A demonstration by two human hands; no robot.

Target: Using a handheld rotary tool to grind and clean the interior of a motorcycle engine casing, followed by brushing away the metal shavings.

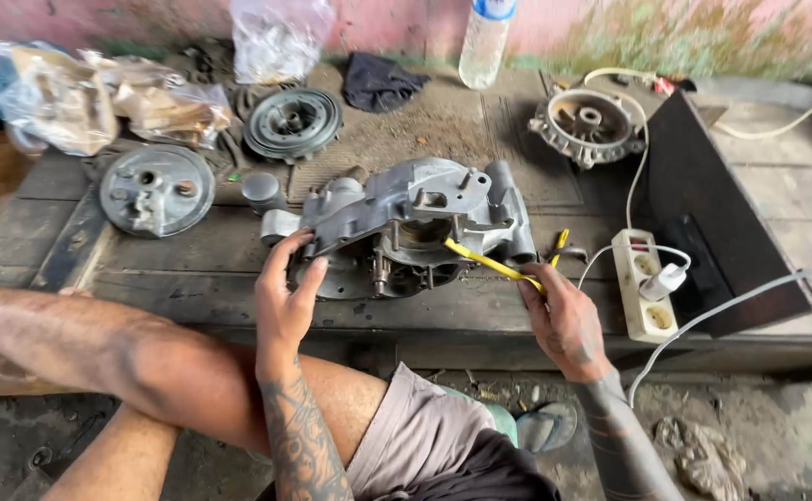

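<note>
Behind engine casing (406,227): round cover (156,189), pulley (292,122), bottle (485,37), power strip (645,283) right.

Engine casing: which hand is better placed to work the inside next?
Right, probably. The right hand holds the yellow tool with its tip already at the engine casing opening; the left hand only steadies the casing's near edge.

Person: bare forearms, both tattooed with dark patterns down to the left hand (283,306) and right hand (564,320); grey shorts (415,436); blue sandal (547,427) on near floor.
</note>
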